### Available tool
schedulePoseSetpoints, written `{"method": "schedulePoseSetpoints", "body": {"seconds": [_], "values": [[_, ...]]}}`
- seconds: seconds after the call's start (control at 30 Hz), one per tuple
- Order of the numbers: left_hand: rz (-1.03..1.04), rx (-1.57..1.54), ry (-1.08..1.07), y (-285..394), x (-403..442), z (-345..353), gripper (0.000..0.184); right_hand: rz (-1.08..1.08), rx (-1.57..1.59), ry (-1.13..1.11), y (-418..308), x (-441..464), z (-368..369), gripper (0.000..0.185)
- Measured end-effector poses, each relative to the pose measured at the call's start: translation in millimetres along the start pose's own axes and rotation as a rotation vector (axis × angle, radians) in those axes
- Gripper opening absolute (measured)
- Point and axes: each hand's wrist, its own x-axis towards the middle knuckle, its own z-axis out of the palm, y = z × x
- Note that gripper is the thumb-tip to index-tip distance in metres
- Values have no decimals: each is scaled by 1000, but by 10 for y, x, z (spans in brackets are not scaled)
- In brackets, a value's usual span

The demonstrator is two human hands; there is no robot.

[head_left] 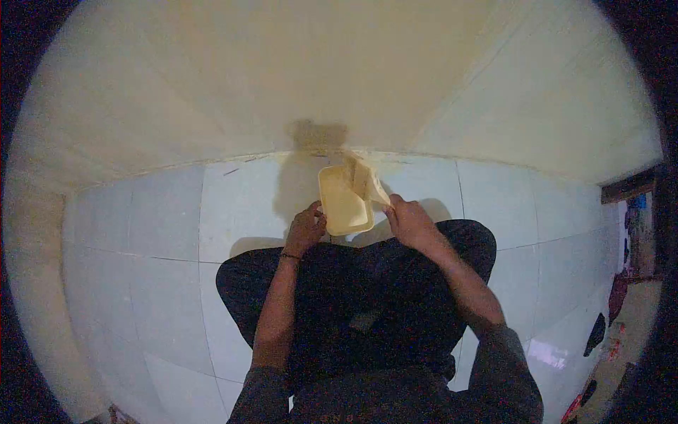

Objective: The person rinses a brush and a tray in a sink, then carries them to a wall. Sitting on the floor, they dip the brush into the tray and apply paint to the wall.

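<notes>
A shallow yellowish rectangular tray [335, 198] with rounded corners is held above the tiled floor, in front of my crossed legs. My left hand [308, 227] is closed on the tray's lower left edge. On the other side, my right hand [408, 218] pinches the lower end of a pale, flat piece [366, 180] that looks like a sheet or flap. This piece slants up and left over the tray's upper right part. Whether the piece is joined to the tray I cannot tell.
A beige wall [318, 71] rises just beyond the tray, casting a boundary across the tiled floor [162, 212]. Dark-clothed legs [353, 297] lie close below the hands. Dark and red items [597, 336] are at the far right, near a doorway.
</notes>
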Motion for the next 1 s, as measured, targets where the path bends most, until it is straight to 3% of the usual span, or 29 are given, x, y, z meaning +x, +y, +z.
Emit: {"method": "schedulePoseSetpoints", "body": {"seconds": [0.13, 0.2, 0.5, 0.6, 0.73, 0.8, 1.0], "values": [[68, 38, 27, -167, 19, 65, 37, 90, 19, -66, -27, -90, 34, 28], [77, 10, 25, -153, 49, 73, 36, 4, 9, 36, -3, -93, 45, 26], [-58, -11, -50, 12, 17, -5, 37, 31, 47, -51, -99, -67, 86, 26], [41, 28, 9, -41, 39, 36, 37, 41, 29, -41, -56, -38, 139, 26], [-82, -72, -50, 10, 36, 17, 36, 34, 68, -63, 25, 6, 223, 27], [-96, -36, -45, -63, 51, 69, 36, -51, 192, 74, 45, 10, 250, 32], [70, 13, 42, -212, 65, 145, 35, 46, 157, 0, 75, 68, 325, 32]]}}
